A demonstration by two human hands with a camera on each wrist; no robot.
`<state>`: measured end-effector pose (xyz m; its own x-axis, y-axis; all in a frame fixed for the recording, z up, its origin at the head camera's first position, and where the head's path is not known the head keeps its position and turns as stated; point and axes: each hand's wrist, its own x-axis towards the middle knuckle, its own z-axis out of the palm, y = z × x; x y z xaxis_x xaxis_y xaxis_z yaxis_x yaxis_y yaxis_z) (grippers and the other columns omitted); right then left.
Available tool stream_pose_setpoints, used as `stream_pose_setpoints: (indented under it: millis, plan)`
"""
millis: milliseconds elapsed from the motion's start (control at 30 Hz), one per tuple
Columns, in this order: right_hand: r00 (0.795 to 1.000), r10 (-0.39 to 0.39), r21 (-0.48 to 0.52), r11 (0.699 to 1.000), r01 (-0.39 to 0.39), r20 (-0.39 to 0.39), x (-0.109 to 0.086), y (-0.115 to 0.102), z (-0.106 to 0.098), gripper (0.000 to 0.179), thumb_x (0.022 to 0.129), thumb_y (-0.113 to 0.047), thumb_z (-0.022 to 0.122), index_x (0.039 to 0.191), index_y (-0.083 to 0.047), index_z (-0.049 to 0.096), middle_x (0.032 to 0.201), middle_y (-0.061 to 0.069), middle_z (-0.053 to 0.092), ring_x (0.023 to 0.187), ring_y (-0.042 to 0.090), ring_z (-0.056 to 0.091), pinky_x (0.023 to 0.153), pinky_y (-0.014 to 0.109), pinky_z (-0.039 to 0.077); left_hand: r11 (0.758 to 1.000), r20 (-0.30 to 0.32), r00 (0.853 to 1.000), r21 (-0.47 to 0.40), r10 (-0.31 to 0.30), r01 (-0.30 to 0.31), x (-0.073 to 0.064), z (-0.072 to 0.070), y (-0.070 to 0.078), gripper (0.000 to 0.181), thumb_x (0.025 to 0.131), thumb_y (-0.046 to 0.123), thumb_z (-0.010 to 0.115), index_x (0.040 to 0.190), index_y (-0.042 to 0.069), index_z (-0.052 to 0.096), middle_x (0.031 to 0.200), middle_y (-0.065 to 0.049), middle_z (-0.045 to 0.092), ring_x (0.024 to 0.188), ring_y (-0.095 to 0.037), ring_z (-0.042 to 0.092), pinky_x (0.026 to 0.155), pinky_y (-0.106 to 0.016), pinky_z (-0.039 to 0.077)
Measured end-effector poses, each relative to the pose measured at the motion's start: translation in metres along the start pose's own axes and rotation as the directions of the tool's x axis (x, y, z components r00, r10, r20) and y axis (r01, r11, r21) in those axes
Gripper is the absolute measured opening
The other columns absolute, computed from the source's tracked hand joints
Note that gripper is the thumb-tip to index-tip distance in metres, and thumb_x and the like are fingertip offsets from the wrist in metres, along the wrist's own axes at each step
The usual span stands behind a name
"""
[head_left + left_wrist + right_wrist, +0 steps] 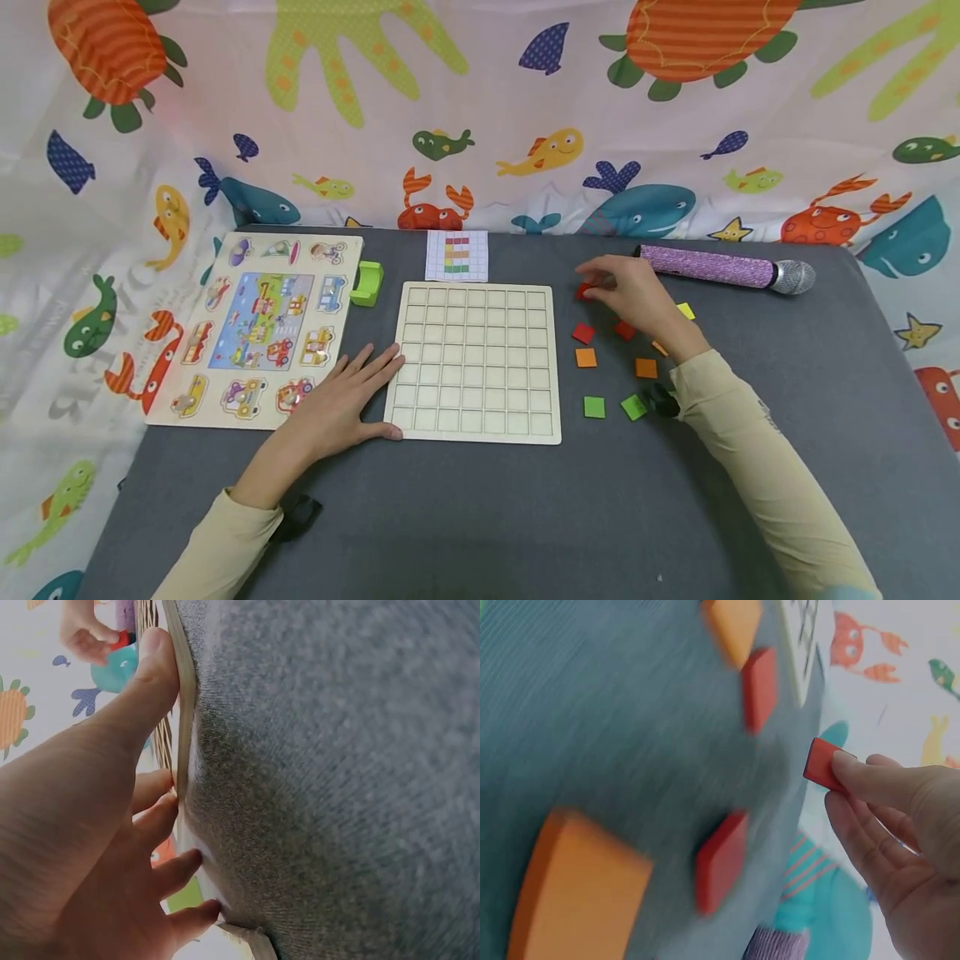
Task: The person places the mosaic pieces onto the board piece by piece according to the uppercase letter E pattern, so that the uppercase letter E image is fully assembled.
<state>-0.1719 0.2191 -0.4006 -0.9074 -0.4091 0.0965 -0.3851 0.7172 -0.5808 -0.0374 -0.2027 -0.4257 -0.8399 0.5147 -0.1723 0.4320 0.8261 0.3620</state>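
My right hand [630, 292] pinches a red square tile [823, 762] between thumb and fingers, held above the table at the right of the wooden grid board [480, 442]. Nearby lie two more red tiles [583, 333], orange tiles [586, 358], green tiles [594, 407] and a yellow tile [686, 311]. With fingers spread, my left hand [341, 408] touches the left edge of the board; in the left wrist view its thumb [154, 664] presses along that edge. The board's square cells hold no tiles. Behind the board lies a printed pattern card [457, 256] showing coloured squares.
A picture puzzle board [180, 400] lies at the left, beside a bright green plastic piece [367, 284]. At the back right is a purple glittery microphone [712, 265]. A curtain printed with sea animals [480, 100] hangs behind the grey table [480, 517].
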Motion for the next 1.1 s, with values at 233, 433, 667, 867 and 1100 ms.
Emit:
stream_pose_setpoints:
  millis: [233, 433, 667, 867, 1100]
  plan:
    - [0.997, -0.074, 0.094, 0.993, 0.071, 0.025, 0.015, -0.028, 0.018, 0.032, 0.086, 0.002, 0.073, 0.117, 0.001, 0.068, 0.102, 0.013, 0.07, 0.091, 0.025, 0.065, 0.083, 0.042, 0.057, 1.0, 0.002, 1.0, -0.011, -0.007, 0.007, 0.0, 0.0, 0.0, 0.102, 0.076, 0.059, 0.073, 0.156, 0.015, 0.028, 0.163, -0.003, 0.02, 0.148, -0.038, 0.015, 0.117, -0.06, 0.011]
    - [0.993, -0.098, 0.179, 0.98, 0.084, 0.066, 0.03, -0.047, 0.034, 0.031, 0.087, 0.002, 0.071, 0.118, 0.002, 0.068, 0.101, 0.013, 0.069, 0.092, 0.024, 0.064, 0.084, 0.041, 0.056, 1.0, 0.003, 1.0, -0.023, -0.004, 0.004, 0.0, 0.002, 0.0, 0.102, 0.077, 0.059, 0.073, 0.156, 0.015, 0.027, 0.163, -0.004, 0.02, 0.148, -0.038, 0.014, 0.117, -0.061, 0.011]
    - [0.982, -0.145, 0.24, 0.964, 0.113, 0.118, 0.046, -0.07, 0.056, 0.033, 0.086, 0.0, 0.073, 0.118, 0.002, 0.068, 0.097, 0.01, 0.069, 0.09, 0.021, 0.062, 0.081, 0.035, 0.056, 1.0, -0.007, 1.0, -0.028, -0.007, 0.006, 0.0, 0.001, 0.0, 0.102, 0.076, 0.058, 0.074, 0.156, 0.015, 0.028, 0.163, -0.003, 0.021, 0.148, -0.038, 0.015, 0.117, -0.06, 0.011]
    - [0.972, -0.204, 0.285, 0.944, 0.165, 0.114, 0.057, -0.086, 0.079, 0.031, 0.084, 0.002, 0.074, 0.115, 0.002, 0.07, 0.094, 0.01, 0.07, 0.088, 0.02, 0.063, 0.078, 0.033, 0.056, 0.999, -0.004, 1.0, -0.041, -0.006, 0.005, 0.0, 0.0, 0.0, 0.102, 0.076, 0.059, 0.074, 0.156, 0.015, 0.028, 0.163, -0.003, 0.021, 0.148, -0.038, 0.014, 0.117, -0.06, 0.01]
    - [0.969, -0.221, 0.304, 0.936, 0.178, 0.113, 0.064, -0.096, 0.099, 0.028, 0.086, -0.001, 0.073, 0.114, 0.001, 0.07, 0.097, 0.007, 0.07, 0.091, 0.017, 0.063, 0.081, 0.029, 0.056, 0.998, 0.01, 1.0, -0.052, -0.015, 0.016, 0.001, -0.002, 0.003, 0.101, 0.076, 0.056, 0.075, 0.156, 0.014, 0.028, 0.162, -0.005, 0.021, 0.148, -0.038, 0.013, 0.117, -0.061, 0.01]
